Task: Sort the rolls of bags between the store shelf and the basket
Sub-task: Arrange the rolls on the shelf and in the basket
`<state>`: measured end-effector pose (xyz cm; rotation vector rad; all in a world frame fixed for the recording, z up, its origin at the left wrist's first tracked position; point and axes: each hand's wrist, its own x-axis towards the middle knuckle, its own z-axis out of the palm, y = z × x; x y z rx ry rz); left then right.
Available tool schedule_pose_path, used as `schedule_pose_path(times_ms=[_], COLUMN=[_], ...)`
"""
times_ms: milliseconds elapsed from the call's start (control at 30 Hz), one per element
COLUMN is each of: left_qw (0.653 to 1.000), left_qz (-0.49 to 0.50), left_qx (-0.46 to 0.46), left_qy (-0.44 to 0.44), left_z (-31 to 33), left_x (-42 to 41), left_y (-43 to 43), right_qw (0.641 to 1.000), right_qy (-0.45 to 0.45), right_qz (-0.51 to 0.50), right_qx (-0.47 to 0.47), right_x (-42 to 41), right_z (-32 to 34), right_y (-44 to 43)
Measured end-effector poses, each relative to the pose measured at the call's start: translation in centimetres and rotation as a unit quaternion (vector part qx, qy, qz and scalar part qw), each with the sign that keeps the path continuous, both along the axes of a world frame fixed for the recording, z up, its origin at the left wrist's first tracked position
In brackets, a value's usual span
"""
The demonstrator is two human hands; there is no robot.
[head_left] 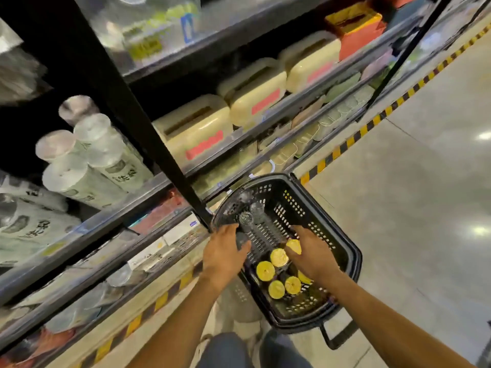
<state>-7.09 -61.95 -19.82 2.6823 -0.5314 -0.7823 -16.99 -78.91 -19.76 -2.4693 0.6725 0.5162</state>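
- The left grip (pixel 225 251) is wrapped round a clear roll (pixel 245 218), fingers on its far side and thumb on its near side; blur softens the detail.
- The right grip (pixel 312 257) lies back-up over the yellow rolls (pixel 265 270). Its thumb is just beside one of them, but I cannot tell whether it pinches that roll or only touches it.
- All these rolls sit in the black basket (pixel 354 261) on the floor (pixel 425 208): clear ones in the far left corner, yellow ones at the near end.
- They stand on end, round faces up, so their long axes run roughly upright; the held clear roll leans a little.
- More white rolls (pixel 79 179) lie on the store shelf (pixel 132 205) at the left, round ends facing the aisle and long axes running back into the shelf.
- The step in hand looks like picking a clear roll out of the basket.
- The next move likely calls for lifting it straight up clear of its neighbours, then turning it to lie end-out like those on the shelf.
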Motion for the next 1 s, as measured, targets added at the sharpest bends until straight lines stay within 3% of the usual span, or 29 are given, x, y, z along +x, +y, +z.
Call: schedule_pose_path(times_ms=[400, 633, 800, 1000], left_qw=[0.98, 0.943, 0.933, 0.898], left_qz=[0.141, 0.302, 0.33, 0.415], left_qx=[0.017, -0.027, -0.073, -0.101], left_qy=[0.141, 0.137, 0.122, 0.105], left_z=[-25.5, -40.2, -45.9, -47.5], left_x=[6.2, 8.2, 8.7, 8.5], left_y=[-9.0, -10.4, -10.7, -11.9], right_qw=[0.997, 0.996, 0.995, 0.989], right_qy=[0.069, 0.048, 0.017, -0.054], right_qz=[0.014, -0.013, -0.023, -0.054], right_qx=[0.036, 0.07, 0.1, 0.13], right_x=[8.9, 14.6, 17.3, 18.3], right_z=[-26.3, -39.5, -45.2, -48.1], right_y=[-7.9, -8.9, -8.4, -7.8])
